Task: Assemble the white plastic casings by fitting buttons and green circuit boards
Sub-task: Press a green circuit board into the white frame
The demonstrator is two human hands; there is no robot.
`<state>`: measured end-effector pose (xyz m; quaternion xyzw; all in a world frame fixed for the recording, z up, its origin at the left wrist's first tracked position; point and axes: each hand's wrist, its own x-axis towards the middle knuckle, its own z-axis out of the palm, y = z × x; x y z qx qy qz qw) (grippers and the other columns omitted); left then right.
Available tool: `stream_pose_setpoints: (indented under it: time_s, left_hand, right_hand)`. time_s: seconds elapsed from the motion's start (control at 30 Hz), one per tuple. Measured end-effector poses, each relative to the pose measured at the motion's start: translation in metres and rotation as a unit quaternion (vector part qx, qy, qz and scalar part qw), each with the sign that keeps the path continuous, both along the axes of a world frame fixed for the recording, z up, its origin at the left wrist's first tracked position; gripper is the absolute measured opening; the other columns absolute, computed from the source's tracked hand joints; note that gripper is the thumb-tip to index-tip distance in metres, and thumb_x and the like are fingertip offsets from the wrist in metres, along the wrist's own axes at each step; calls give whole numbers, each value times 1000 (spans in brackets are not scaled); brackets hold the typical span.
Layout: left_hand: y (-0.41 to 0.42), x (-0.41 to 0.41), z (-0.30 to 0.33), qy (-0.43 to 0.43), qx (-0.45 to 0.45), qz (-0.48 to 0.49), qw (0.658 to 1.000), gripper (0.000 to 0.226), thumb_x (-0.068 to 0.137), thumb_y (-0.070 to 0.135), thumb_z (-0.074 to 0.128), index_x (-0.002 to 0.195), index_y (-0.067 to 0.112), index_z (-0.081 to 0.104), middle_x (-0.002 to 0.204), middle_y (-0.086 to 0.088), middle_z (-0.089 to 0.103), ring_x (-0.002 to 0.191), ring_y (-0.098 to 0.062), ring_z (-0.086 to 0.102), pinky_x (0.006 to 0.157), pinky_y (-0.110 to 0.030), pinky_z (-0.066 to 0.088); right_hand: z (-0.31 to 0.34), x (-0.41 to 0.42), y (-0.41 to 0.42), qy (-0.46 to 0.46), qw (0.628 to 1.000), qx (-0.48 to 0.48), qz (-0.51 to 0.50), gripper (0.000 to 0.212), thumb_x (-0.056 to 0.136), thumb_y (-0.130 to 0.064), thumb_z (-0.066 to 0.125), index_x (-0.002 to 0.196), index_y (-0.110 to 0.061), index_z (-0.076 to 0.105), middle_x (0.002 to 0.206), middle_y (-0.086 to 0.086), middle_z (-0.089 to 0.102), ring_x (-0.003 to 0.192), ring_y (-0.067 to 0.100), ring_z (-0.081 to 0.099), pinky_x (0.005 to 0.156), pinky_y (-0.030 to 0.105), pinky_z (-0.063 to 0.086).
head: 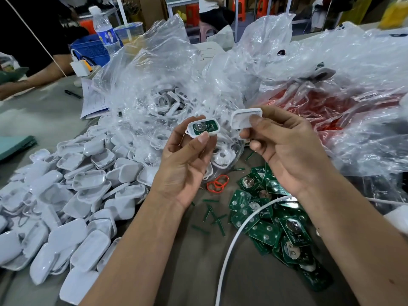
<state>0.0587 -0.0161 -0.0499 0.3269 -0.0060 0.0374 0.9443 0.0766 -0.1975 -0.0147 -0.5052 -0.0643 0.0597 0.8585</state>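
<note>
The left hand (187,151) pinches a white rounded plastic casing half (203,127), green circuit board up. At its 3 o'clock, just apart, the right hand (284,142) pinches an empty white plastic cover (245,118), hollow side angled toward it, likely for closing.

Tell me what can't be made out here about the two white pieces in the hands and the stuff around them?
- Buttons under the green board in the left hand's shell: head view, the board covers them.
- The empty cover's outer face: turned away, in the right hand.
- The clear bag's contents: crinkled plastic glare blurs them.
- Printing on the loose boards: too small.
- The white cable's ends: cut off by the frame edges.
</note>
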Motion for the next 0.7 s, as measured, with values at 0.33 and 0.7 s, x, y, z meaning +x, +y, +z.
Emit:
stream_pose_setpoints:
  time_s: [0.33,0.7]
  left_hand:
    - [-4,-3,0,-48,102,-14,994,43,73,-12,68,105,16,73,109,-4,76,104,-21,73,91,-31,59]
    - [-11,-5,1,-68,179,21,981,39,72,-13,72,104,9,70,104,-8,78,99,-21,74,83,-31,62]
  right_hand:
    - [-1,0,1,35,998,-15,-52,18,99,-13,67,90,-24,78,63,0,53,52,11,44,43,22,35]
    - [-4,-1,4,-62,986,-94,-122,19,94,1,71,110,-7,66,74,3,69,60,18,64,47,25,49]
